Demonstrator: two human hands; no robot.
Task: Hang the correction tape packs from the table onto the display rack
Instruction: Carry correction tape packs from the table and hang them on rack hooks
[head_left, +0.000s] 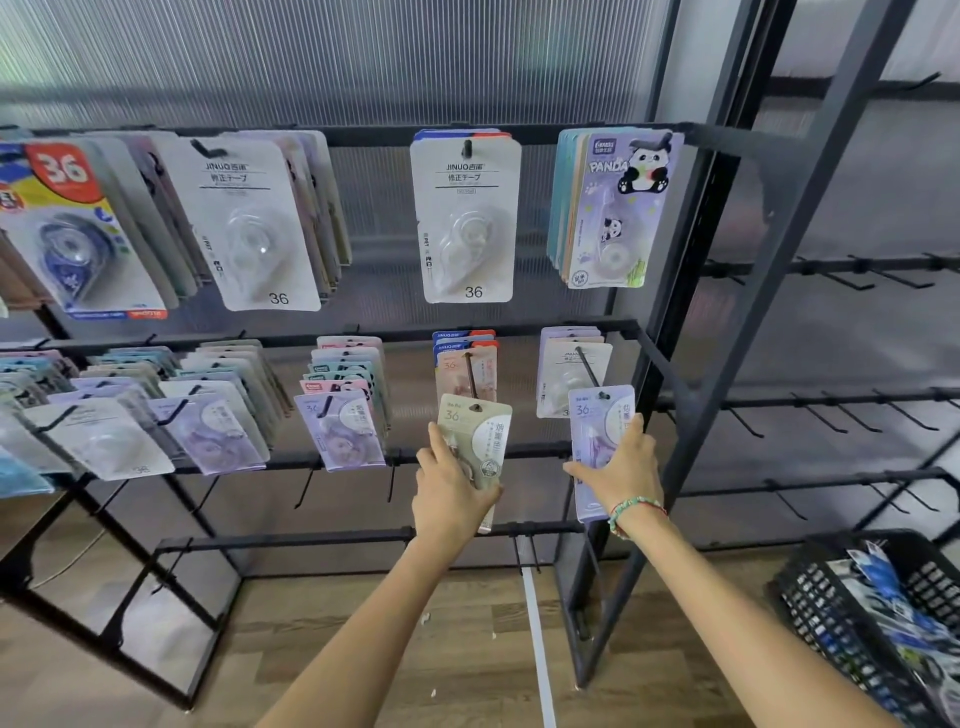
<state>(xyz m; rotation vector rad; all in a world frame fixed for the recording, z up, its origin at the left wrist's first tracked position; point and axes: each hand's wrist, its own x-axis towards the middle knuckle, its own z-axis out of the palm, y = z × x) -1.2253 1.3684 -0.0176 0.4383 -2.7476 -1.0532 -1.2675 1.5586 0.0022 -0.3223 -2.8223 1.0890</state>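
My left hand (449, 488) grips a beige correction tape pack (480, 434) whose hang hole sits at the tip of a middle-row hook (471, 375) on the black display rack (670, 364). My right hand (621, 470) holds a purple correction tape pack (597, 421) with its hole on the neighbouring hook (588, 366) to the right. Behind both packs, other packs hang further back on the same hooks. The table is out of view.
Many packs fill the upper and middle rows to the left. A panda pack stack (618, 208) hangs top right. Bare hooks (395, 480) line the lower rows. A black basket (872, 618) with packs sits at the lower right on the wooden floor.
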